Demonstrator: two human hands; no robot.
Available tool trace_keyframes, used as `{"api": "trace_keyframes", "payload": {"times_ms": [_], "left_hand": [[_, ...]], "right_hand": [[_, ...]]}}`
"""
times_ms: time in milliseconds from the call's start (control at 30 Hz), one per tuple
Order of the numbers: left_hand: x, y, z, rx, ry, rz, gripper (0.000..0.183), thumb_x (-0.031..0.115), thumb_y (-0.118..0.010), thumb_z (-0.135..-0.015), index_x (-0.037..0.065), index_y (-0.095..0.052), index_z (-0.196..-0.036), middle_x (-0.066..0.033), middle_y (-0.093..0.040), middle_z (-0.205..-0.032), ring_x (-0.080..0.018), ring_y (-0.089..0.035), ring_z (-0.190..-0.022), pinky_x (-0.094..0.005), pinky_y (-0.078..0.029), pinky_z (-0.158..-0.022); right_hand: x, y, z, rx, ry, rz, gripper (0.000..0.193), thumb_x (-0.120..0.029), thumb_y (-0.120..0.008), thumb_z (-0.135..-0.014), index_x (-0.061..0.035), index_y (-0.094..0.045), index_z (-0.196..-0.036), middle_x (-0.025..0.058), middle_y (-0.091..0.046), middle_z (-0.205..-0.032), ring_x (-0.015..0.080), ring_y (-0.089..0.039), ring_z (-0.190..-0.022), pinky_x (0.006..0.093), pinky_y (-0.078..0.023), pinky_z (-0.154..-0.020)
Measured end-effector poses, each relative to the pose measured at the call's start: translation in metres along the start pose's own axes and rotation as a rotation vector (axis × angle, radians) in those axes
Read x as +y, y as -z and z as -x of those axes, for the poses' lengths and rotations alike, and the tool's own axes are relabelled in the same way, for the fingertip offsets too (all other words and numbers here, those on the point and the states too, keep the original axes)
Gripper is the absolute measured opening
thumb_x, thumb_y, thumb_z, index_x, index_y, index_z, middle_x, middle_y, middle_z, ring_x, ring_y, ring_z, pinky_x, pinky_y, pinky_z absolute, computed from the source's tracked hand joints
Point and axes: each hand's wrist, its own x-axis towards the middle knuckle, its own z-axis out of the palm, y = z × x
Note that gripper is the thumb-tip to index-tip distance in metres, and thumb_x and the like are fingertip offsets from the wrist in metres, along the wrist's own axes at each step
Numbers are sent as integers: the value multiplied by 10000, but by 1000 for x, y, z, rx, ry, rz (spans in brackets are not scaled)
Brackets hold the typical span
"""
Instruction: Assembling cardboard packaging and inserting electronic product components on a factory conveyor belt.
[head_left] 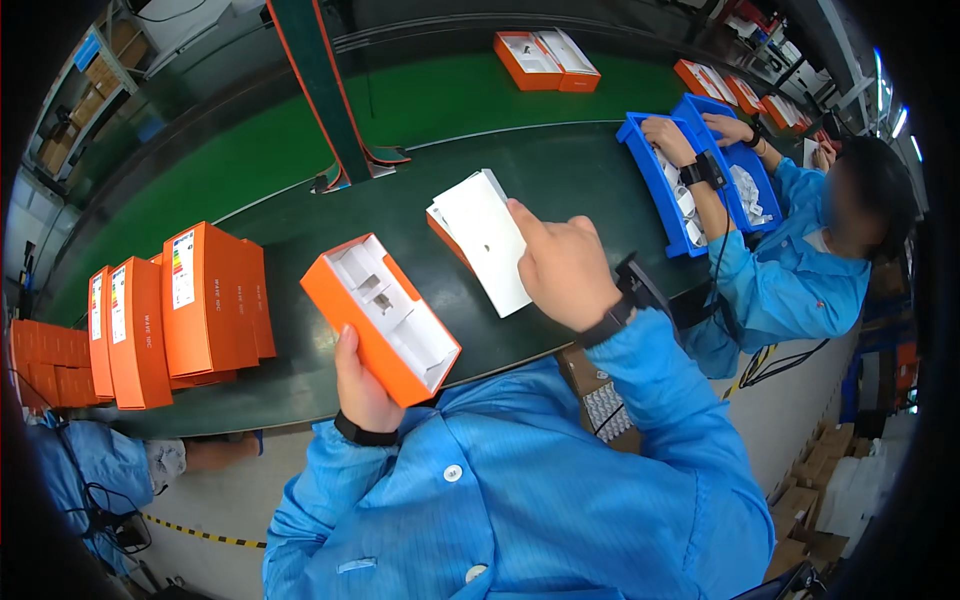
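Orange open carton with white inner lining point(385, 318): held up, tilted, over the near edge of a dark green worktable point(330, 210), its open side turned up and its partitioned interior exposed. Left hand point(368, 400): closed around the carton's lower left side, thumb laid along the outer wall, a black band worn at the wrist. White panel piece point(482, 245): laid on the worktable just beyond the carton, an orange edge seen along its left side, a small dark mark near its middle. Right hand point(568, 265): placed at the panel's right edge, index finger extended, the other fingers curled; whether the panel is gripped cannot be told. Orange cartons point(205, 300): grouped at the left of the worktable, closed, labelled. Blue bin point(648, 185): set at the right of the worktable, divided, stocked with white pieces; reached into by a co-worker's hands point(668, 140), finger hold hidden. Upright post point(318, 80): green, orange-edged, fixed at the worktable's far side. Green belt point(430, 100): run behind the worktable. Open orange box point(545, 68): rested on the belt, white-lined. Further orange boxes point(705, 82): lined up at far right.
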Motion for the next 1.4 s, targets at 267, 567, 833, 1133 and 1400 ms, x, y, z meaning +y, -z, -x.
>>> {"api": "trace_keyframes", "payload": {"times_ms": [267, 567, 833, 1133, 1400], "left_hand": [[-38, -5, -40, 37, 8, -114, 531, 358, -434, -1173, -1, -479, -1563, -154, -600, -1548, -274, -570, -1442, -456, -423, -1241], [-34, -18, -43, 126, 60, -346, 540, 204, -527, -1149, -23, -368, -1612, -159, -601, -1522, -253, -591, -1400, -420, -478, -1181], [-34, -8, -62, 55, -17, -528, 499, 127, -535, -1140, -47, -407, -1591, -186, -584, -1511, -246, -606, -1370, -394, -526, -1145], [-8, 38, -57, -21, -186, -969, 512, 120, -654, -1063, -40, -513, -1528, -185, -577, -1511, -274, -589, -1365, -391, -482, -1145], [29, 79, 5, -5, -518, -1641, 421, 16, -709, -861, -5, -645, -1277, -219, -611, -1342, -406, -588, -1279, -480, -449, -1136]], "right_hand": [[-3, -28, 15, -36, 37, 30, 498, -252, -708, -967, -43, -670, -1418, 229, -627, -1378, 410, -568, -1308, 560, -474, -1013], [-13, -32, 10, -206, -207, 12, 942, -518, -816, -859, -47, -474, -1600, 344, -387, -1633, 481, -545, -1334, 605, -487, -1049], [-7, -32, 10, -154, -239, 18, 924, -488, -814, -842, -53, -479, -1586, 280, -526, -1361, 468, -614, -1118, 570, -529, -928], [34, -8, 2, -94, -258, -107, 946, -464, -839, -832, -52, -473, -1600, 354, -489, -1430, 534, -596, -1208, 561, -537, -1030], [105, 16, -101, 211, -299, -88, 929, -469, -844, -847, -30, -483, -1582, 344, -548, -1366, 516, -614, -1222, 528, -526, -1066]]}}
